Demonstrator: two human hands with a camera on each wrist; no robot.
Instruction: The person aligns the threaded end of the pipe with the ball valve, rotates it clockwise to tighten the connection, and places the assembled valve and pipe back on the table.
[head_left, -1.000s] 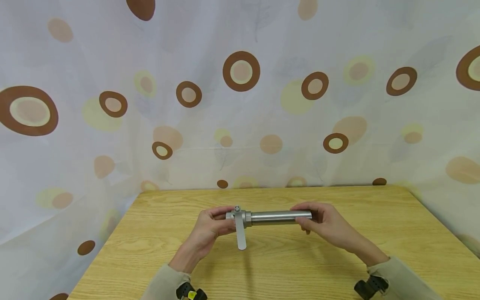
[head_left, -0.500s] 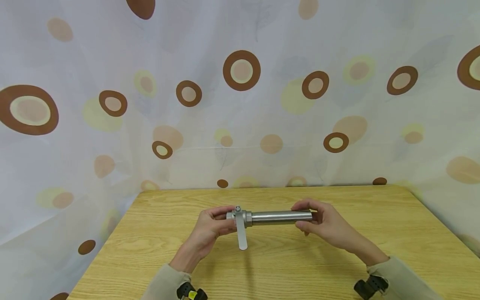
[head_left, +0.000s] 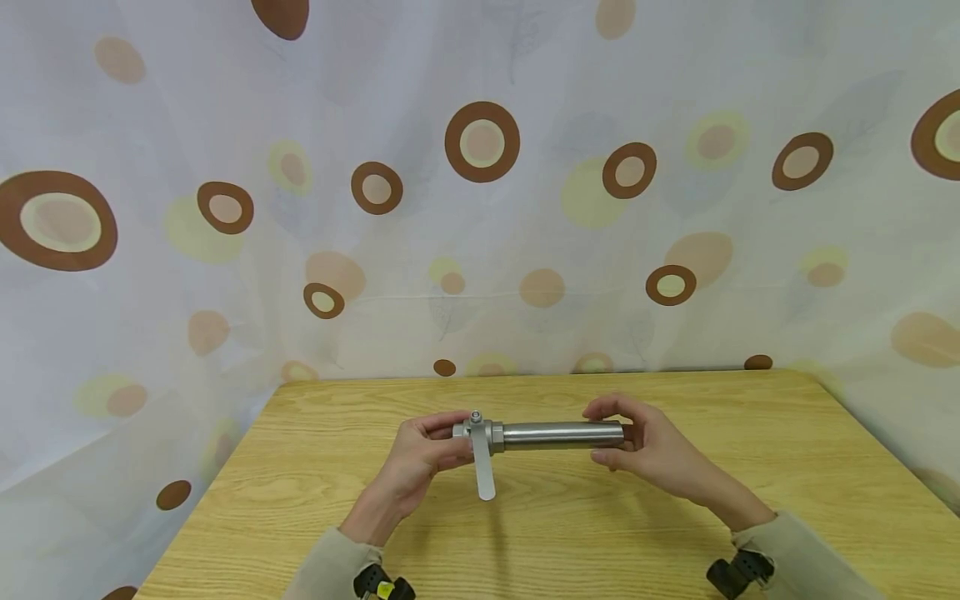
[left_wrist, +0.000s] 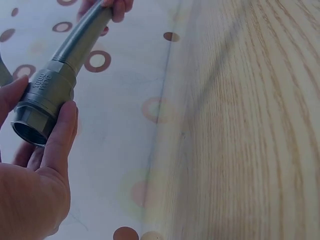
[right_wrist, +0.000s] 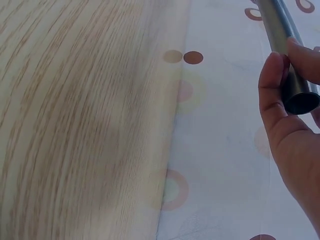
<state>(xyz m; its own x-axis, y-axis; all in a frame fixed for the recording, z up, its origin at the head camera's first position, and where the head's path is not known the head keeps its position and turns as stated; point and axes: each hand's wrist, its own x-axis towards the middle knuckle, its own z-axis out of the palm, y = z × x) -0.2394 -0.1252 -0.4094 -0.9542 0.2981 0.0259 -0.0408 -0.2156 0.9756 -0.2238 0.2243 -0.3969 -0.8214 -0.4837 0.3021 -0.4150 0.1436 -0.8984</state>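
A steel ball valve (head_left: pixel 496 437) with a flat lever handle (head_left: pixel 483 475) is held up above the table by my left hand (head_left: pixel 411 468). Fingers and thumb grip the valve body, and its open hex end (left_wrist: pixel 32 122) faces back toward the palm in the left wrist view. From the valve's other end a straight metal pipe (head_left: pixel 551 434) runs level to the right, joined to it. Around the pipe's free end curl the thumb and fingers of my right hand (head_left: pixel 663 454), the thumb lying just below the pipe. The right wrist view shows the hollow pipe mouth (right_wrist: pixel 302 102).
Beneath both hands lies a wood-grain tabletop (head_left: pixel 300 483). A pale curtain (head_left: pixel 480 250) with brown and yellow oval prints hangs behind the table and along its sides. Cameras sit on the left wrist (head_left: pixel 382 583) and right wrist (head_left: pixel 741 573).
My right thumb and index finger have spread slightly apart at the pipe's end, the thumb slipping down and the index rising. My left hand and the valve have stayed put.
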